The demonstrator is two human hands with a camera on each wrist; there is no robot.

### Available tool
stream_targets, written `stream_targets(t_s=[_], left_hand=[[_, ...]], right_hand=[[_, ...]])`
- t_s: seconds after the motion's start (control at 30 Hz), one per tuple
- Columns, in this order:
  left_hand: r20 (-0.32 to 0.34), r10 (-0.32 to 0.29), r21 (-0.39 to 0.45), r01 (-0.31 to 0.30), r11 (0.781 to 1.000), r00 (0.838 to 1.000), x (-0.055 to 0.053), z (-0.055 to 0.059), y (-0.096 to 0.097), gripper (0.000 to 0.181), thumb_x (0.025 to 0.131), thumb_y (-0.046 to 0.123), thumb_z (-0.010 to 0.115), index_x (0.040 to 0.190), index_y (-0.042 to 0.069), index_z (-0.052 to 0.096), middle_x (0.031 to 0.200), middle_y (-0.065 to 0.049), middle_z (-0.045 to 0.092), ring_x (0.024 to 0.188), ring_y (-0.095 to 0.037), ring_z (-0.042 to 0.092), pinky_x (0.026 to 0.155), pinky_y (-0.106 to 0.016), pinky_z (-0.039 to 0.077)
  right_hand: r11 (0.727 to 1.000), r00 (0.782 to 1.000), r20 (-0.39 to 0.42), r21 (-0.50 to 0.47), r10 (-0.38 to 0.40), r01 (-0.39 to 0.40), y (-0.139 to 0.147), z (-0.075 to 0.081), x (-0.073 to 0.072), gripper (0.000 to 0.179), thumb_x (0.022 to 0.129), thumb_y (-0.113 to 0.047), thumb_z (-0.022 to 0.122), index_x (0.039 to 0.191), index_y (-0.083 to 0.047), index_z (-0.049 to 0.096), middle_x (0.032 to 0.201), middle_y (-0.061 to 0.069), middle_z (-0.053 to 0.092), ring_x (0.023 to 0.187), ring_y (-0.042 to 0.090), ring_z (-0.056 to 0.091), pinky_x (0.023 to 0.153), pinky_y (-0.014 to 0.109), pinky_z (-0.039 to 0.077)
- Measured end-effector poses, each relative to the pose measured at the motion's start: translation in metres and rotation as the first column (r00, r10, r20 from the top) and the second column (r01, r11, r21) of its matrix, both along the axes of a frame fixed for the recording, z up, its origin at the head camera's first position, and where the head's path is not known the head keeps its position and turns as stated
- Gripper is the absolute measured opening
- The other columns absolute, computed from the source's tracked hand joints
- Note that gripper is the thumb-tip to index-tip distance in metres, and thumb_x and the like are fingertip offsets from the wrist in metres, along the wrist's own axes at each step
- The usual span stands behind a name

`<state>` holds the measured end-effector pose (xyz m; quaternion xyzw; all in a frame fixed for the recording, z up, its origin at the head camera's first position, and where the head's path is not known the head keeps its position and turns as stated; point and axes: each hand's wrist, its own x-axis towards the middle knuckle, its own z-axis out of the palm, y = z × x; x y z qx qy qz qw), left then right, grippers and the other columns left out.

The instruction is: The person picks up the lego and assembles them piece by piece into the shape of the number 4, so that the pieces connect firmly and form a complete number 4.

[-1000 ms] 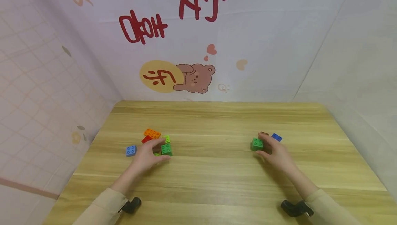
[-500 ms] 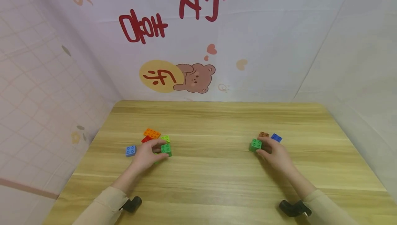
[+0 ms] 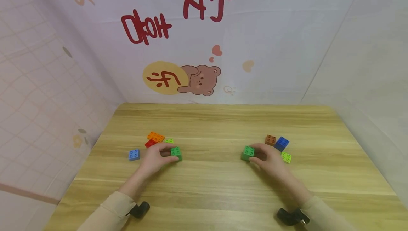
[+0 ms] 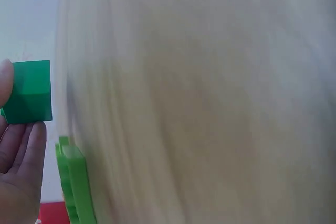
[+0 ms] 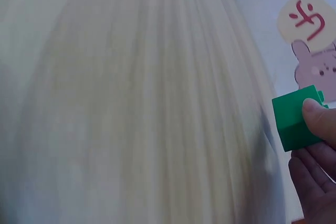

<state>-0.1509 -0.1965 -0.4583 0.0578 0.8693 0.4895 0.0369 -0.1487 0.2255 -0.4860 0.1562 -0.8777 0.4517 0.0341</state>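
Note:
Between thumb and fingers my left hand [image 3: 153,160] pinches a green toy brick [image 3: 176,153], studs upward, near the left group of bricks. In the left wrist view this brick [image 4: 31,93] appears lifted off the table. My right hand [image 3: 271,159] pinches a second green toy brick [image 3: 248,152] in the same way, to the right of the first. The right wrist view shows that brick [image 5: 295,120] between thumb and fingertips. A gap of table separates the two green bricks. Beside the left hand, a lime brick [image 3: 169,141] is partly hidden behind its fingers.
An orange brick [image 3: 156,137], a red brick [image 3: 151,143] and a light blue brick [image 3: 134,155] lie on the left. At the right are a brown brick [image 3: 270,139], a dark blue brick [image 3: 282,144] and a lime brick [image 3: 286,157]. A printed curtain [image 3: 274,40] stands behind the table.
My right hand has carried its green brick left, revealing the lime brick and more of the brown and dark blue ones. My left hand has moved its brick slightly right.

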Motion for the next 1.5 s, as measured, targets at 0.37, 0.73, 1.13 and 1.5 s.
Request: stream_targets(t_s=[0.37, 0.73, 1.13, 1.5], left_hand=[[-0.102, -0.098, 0.068, 0.105, 0.992, 0.990, -0.001, 0.005, 0.031, 0.038, 0.078, 0.012, 0.085, 0.114, 0.007, 0.073, 0.110, -0.006, 0.070, 0.093, -0.018, 0.068, 0.082, -0.030, 0.056], [-0.108, -0.118, 0.134, 0.132, 0.982, 0.987, -0.001, 0.010, 0.053, 0.040, 0.078, 0.010, 0.084, 0.116, 0.007, 0.073, 0.113, -0.006, 0.067, 0.099, -0.022, 0.067, 0.086, -0.029, 0.055], [-0.128, -0.187, 0.138, 0.204, 0.969, 0.974, -0.003, 0.017, 0.076, 0.039, 0.079, 0.010, 0.084, 0.116, 0.005, 0.073, 0.112, -0.007, 0.068, 0.101, -0.027, 0.066, 0.091, -0.041, 0.054], [-0.132, -0.206, 0.197, 0.229, 0.953, 0.970, -0.006, 0.017, 0.102, 0.039, 0.079, 0.008, 0.084, 0.116, 0.002, 0.071, 0.112, -0.010, 0.070, 0.101, -0.030, 0.067, 0.090, -0.050, 0.053]], right_hand=[[0.997, 0.997, -0.019, 0.014, 0.076, -0.076, -0.045, 0.003, 0.007, 0.039, 0.083, -0.013, 0.081, 0.119, -0.012, 0.068, 0.110, -0.002, 0.067, 0.101, 0.017, 0.064, 0.088, 0.038, 0.053], [0.989, 0.989, -0.041, 0.029, 0.145, -0.144, -0.072, -0.003, 0.007, 0.040, 0.082, -0.010, 0.081, 0.120, -0.006, 0.067, 0.110, 0.004, 0.069, 0.100, 0.021, 0.066, 0.088, 0.038, 0.054], [0.993, 0.993, 0.007, 0.004, 0.114, -0.114, -0.081, 0.000, 0.000, 0.040, 0.083, -0.010, 0.080, 0.122, -0.010, 0.067, 0.113, 0.004, 0.069, 0.105, 0.023, 0.065, 0.093, 0.045, 0.051], [0.992, 0.992, 0.078, -0.081, 0.101, -0.095, -0.081, -0.006, -0.010, 0.038, 0.084, -0.008, 0.079, 0.120, -0.009, 0.066, 0.111, 0.004, 0.070, 0.103, 0.021, 0.066, 0.093, 0.040, 0.053]])
